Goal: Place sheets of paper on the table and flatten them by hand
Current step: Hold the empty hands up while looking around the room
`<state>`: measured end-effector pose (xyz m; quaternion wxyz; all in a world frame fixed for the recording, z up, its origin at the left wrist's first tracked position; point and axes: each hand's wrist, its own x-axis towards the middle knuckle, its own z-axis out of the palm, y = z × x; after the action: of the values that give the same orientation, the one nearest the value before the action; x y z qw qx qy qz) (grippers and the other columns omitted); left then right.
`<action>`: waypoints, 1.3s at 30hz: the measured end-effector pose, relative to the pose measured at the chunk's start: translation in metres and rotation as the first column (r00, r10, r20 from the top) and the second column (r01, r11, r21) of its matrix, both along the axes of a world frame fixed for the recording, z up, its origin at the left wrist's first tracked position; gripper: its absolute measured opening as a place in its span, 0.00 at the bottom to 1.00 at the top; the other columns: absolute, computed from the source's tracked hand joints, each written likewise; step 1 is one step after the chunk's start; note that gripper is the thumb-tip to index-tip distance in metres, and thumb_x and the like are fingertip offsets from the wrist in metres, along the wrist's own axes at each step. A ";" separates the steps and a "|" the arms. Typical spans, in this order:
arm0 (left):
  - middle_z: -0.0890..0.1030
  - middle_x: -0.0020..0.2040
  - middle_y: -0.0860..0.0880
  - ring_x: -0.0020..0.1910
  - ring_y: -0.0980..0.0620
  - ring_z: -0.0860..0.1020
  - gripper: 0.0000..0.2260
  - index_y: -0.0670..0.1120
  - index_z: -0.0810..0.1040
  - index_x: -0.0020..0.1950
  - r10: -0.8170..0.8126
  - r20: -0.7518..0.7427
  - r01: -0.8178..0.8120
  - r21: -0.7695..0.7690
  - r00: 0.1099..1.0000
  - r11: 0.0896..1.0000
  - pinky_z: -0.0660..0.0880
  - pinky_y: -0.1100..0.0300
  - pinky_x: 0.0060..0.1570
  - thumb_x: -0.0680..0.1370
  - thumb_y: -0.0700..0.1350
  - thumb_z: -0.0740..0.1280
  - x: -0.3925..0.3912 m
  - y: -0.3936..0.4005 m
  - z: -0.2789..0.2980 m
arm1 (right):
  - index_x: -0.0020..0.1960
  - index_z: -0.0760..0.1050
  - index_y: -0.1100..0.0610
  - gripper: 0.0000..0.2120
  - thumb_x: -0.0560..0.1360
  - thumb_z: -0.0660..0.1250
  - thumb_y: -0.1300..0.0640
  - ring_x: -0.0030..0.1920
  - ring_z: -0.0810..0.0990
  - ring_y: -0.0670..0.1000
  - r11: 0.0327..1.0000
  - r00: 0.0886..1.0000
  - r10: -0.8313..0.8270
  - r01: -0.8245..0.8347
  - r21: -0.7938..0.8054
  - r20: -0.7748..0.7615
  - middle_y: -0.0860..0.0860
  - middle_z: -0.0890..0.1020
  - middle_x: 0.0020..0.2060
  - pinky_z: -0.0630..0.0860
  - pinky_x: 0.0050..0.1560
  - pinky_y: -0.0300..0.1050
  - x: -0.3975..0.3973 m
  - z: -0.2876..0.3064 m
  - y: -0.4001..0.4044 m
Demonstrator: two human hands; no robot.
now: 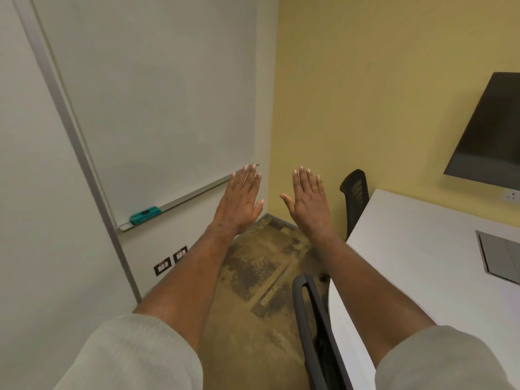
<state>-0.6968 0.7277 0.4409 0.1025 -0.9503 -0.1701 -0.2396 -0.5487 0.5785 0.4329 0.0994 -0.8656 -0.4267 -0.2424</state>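
**Both hands held out flat and empty, table off to the right**

The person stretches both arms forward, backs of the hands facing the camera. The left hand (239,199) is spread flat with fingers together and thumb out to the side, gripping nothing. The right hand (308,199) mirrors it just beside, also flat and holding nothing; the two hands are near each other but apart. Light knit sleeves (135,353) are pushed up above the forearms.

The hands hover in the air over the patterned brown carpet (253,277), in front of the room's corner. The white table (422,263) lies to the right of the right forearm, and neither hand touches it. No sheet of paper can be made out on the part of the table that shows; a grey inset panel (499,257) sits in its surface near the right edge.

A whiteboard (154,94) hangs on the left wall, with a teal eraser (145,214) on its tray. A dark chair (356,192) stands at the far end of the table, another chair's armrest (309,319) is closer, and a dark screen (492,130) is mounted on the yellow wall (365,80).
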 end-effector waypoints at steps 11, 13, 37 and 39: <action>0.38 0.82 0.41 0.81 0.44 0.38 0.34 0.40 0.39 0.81 -0.050 -0.046 0.049 -0.015 0.998 0.999 0.42 0.44 0.80 0.84 0.59 0.47 0.145 0.180 -0.005 | 0.81 0.38 0.59 0.36 0.83 0.39 0.36 0.81 0.40 0.55 0.990 0.990 -0.144 0.144 -0.004 0.009 0.57 0.42 0.81 0.42 0.81 0.55 0.126 -0.001 0.153; 0.39 0.82 0.41 0.81 0.44 0.38 0.33 0.41 0.40 0.81 -0.073 -0.049 0.072 -0.021 0.996 0.997 0.43 0.44 0.80 0.84 0.58 0.47 0.174 0.218 -0.001 | 0.81 0.38 0.59 0.37 0.83 0.39 0.36 0.81 0.40 0.55 0.983 0.983 -0.183 0.183 0.008 0.007 0.57 0.42 0.81 0.41 0.81 0.54 0.151 -0.001 0.182; 0.42 0.83 0.43 0.82 0.45 0.41 0.31 0.43 0.44 0.82 -0.591 -0.061 0.592 0.001 0.804 0.806 0.44 0.44 0.80 0.84 0.57 0.48 0.683 0.224 -0.003 | 0.82 0.44 0.61 0.36 0.83 0.45 0.37 0.82 0.44 0.56 0.808 0.812 -0.582 0.584 0.078 -0.053 0.58 0.46 0.82 0.43 0.81 0.55 0.564 -0.005 0.163; 0.42 0.83 0.43 0.82 0.45 0.41 0.31 0.43 0.44 0.82 -0.621 -0.049 0.622 0.002 0.782 0.783 0.44 0.44 0.80 0.84 0.57 0.48 0.726 0.204 -0.001 | 0.82 0.45 0.61 0.37 0.83 0.45 0.37 0.82 0.45 0.57 0.767 0.774 -0.630 0.633 0.100 -0.065 0.58 0.47 0.82 0.43 0.81 0.55 0.596 -0.001 0.139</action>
<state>0.0290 0.9317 0.4395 0.0304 -0.9576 0.1570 -0.2398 0.0471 0.7173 0.4323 0.0683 -0.9546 -0.0948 -0.2740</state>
